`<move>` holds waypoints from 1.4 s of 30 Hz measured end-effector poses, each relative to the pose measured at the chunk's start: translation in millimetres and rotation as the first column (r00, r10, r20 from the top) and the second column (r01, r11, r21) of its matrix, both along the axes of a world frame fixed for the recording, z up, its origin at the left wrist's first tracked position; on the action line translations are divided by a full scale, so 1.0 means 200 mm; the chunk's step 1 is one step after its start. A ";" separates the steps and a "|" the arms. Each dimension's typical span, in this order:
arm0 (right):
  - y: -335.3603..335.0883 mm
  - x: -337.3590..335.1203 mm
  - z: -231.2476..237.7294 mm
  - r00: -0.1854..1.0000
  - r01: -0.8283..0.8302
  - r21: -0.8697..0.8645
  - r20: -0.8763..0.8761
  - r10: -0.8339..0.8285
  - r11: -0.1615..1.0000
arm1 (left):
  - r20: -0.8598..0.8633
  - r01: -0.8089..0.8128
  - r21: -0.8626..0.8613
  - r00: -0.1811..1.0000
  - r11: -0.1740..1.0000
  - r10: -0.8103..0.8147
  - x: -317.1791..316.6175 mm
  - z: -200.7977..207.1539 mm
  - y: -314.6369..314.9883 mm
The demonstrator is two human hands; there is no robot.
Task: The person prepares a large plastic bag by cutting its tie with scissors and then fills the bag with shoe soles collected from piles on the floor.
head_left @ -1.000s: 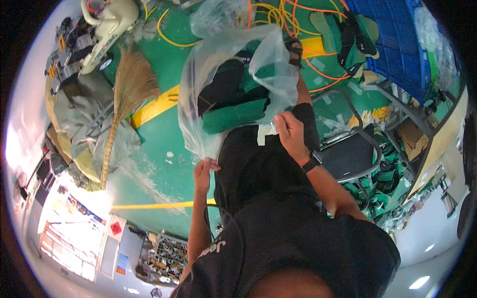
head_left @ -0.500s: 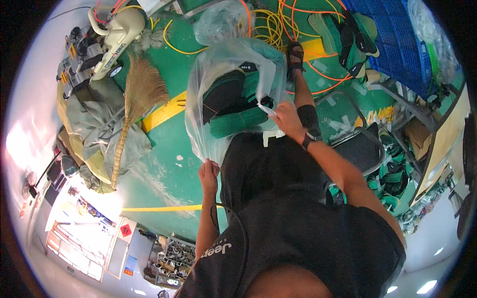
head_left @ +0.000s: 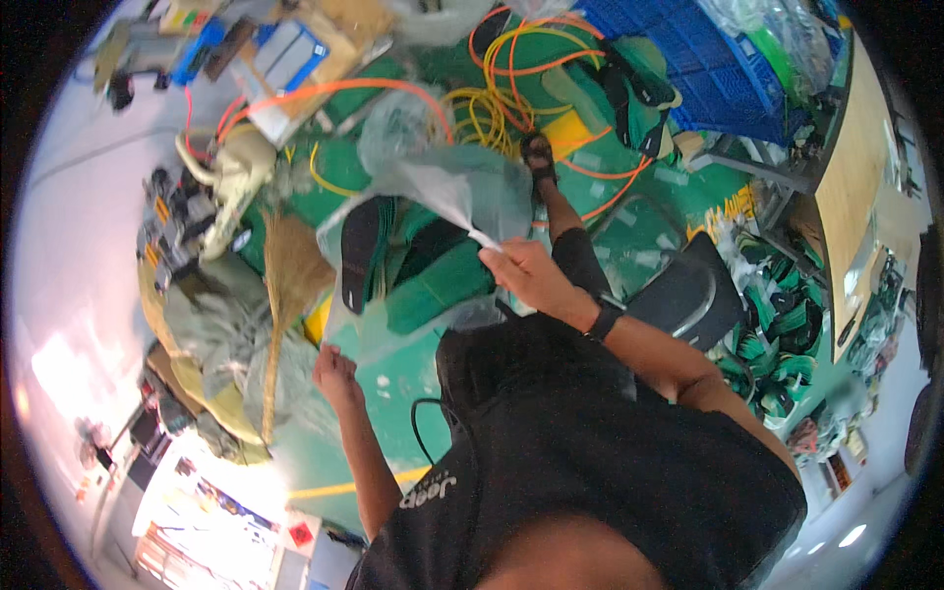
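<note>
A large clear plastic bag (head_left: pixel 492 192) stands in front of my legs. Inside it lie several bundles of flat, rounded green and black pieces (head_left: pixel 433 295), like stacked shoe insoles. My right hand (head_left: pixel 531 278) is closed round a twisted, gathered part of the bag's rim at its near right side. On the left, my left hand (head_left: pixel 338 376) pinches the bag's lower left edge, fingers closed. Between the two hands the plastic is spread, and the bundles show through it and its mouth.
A straw broom (head_left: pixel 285 285) leans against grey sacking on the left. Yellow and orange hoses (head_left: pixel 492 108) coil beyond the bag. At right are a black chair (head_left: pixel 688 290), a heap of green and black pieces (head_left: pixel 782 324), a blue crate (head_left: pixel 688 59) and a table (head_left: pixel 831 187).
My left hand has moved out to the left, pulling the bag's edge with it. The right hand has shifted left and lower, and the view has turned. The bundles now lie more spread.
</note>
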State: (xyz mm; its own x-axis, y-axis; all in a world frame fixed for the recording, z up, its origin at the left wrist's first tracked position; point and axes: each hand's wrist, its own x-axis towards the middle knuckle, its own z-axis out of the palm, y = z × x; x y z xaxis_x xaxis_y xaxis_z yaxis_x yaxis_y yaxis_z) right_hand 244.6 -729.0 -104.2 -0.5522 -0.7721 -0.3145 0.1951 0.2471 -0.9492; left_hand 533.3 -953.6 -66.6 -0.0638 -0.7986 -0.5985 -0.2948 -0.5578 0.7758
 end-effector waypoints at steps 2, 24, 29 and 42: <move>-0.09 -0.14 -0.11 0.995 0.067 0.020 -0.073 -0.065 0.998 | 0.087 0.089 -0.013 0.992 0.996 -0.087 -0.10 -0.12 -0.05; 0.49 -1.63 -2.76 0.685 0.515 0.776 -0.628 0.369 0.364 | 0.369 0.192 0.447 0.850 0.874 -0.376 -0.57 -0.83 0.08; 0.38 -1.82 -3.08 0.401 0.728 0.591 -0.778 0.484 0.347 | 0.496 -0.105 0.437 0.857 0.893 -0.142 -0.31 -0.86 0.03; 0.59 -1.59 -2.98 0.655 0.433 0.672 -0.693 0.302 0.601 | 0.541 0.280 0.343 0.722 0.897 -0.432 -0.64 -1.37 0.12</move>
State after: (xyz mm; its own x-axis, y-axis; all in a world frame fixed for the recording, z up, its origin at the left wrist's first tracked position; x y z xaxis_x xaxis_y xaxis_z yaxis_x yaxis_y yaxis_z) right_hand -74.2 -611.2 -701.0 -0.8907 -0.3985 -0.2188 -0.3533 0.9096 -0.2186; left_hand 405.2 -929.8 -341.2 0.1094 -0.6313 -0.7678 -0.8599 -0.4475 0.2454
